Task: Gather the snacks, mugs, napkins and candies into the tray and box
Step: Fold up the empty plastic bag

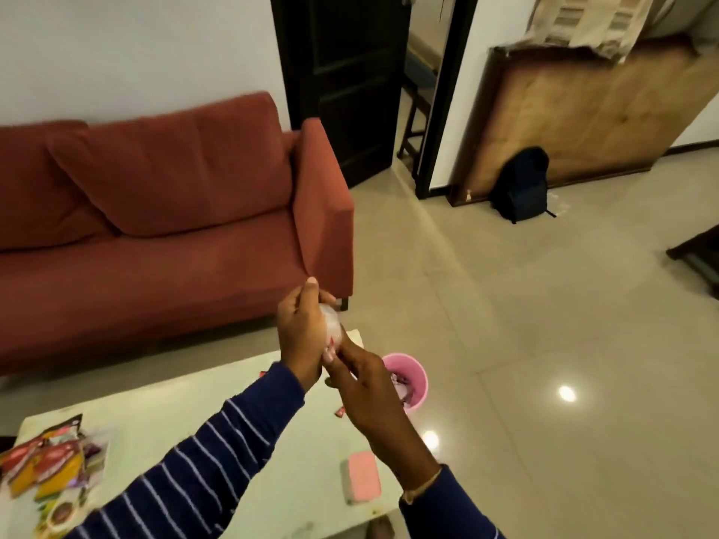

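My left hand (301, 336) holds a small crumpled clear wrapper (332, 330) with red print, above the far right corner of the white table (218, 398). My right hand (362, 379) meets it from below, its fingers pinching the wrapper's lower end. A pile of snack packets (50, 464) in red, orange and purple lies at the table's left edge. A small red candy (340, 412) lies near the table's right edge. A pink-and-grey sponge (360, 476) rests on the table near my right wrist.
A pink bin (412, 377) holding wrappers stands on the floor just right of the table. A red sofa (155, 212) runs behind the table. A black backpack (521, 184) leans by a wooden board at the far wall.
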`<action>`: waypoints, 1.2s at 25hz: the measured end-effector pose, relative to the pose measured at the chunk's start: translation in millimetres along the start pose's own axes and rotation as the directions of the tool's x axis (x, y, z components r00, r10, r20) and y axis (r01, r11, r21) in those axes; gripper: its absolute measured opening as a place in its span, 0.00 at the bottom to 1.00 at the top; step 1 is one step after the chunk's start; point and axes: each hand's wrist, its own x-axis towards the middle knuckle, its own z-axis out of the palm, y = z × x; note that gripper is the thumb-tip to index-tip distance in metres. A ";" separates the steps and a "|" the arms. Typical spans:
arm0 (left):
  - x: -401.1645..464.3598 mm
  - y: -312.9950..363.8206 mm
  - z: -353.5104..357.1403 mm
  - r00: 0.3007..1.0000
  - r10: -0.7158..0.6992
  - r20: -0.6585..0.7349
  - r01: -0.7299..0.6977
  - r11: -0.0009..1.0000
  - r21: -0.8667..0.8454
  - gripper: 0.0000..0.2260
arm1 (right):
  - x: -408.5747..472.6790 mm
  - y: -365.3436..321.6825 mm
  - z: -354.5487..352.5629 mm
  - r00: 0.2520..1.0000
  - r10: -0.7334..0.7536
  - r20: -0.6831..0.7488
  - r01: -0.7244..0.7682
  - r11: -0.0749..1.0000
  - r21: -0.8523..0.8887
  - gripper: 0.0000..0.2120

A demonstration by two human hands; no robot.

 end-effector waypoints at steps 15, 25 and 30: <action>-77.3 -194.4 12.3 0.735 -0.655 0.177 0.527 0.715 0.460 0.11 | 85.4 288.0 -171.6 0.729 0.536 -0.426 -0.612 0.789 -0.055 0.11; -122.3 -254.6 -148.9 0.818 -0.551 -0.167 0.498 0.532 0.685 0.09 | 184.4 387.8 -174.3 0.533 0.808 -0.250 -0.844 0.528 -0.094 0.21; -141.4 -257.1 -168.4 0.831 -0.542 -0.124 0.478 0.583 0.657 0.07 | 132.0 351.2 -164.9 0.584 0.781 -0.221 -0.809 0.538 -0.238 0.13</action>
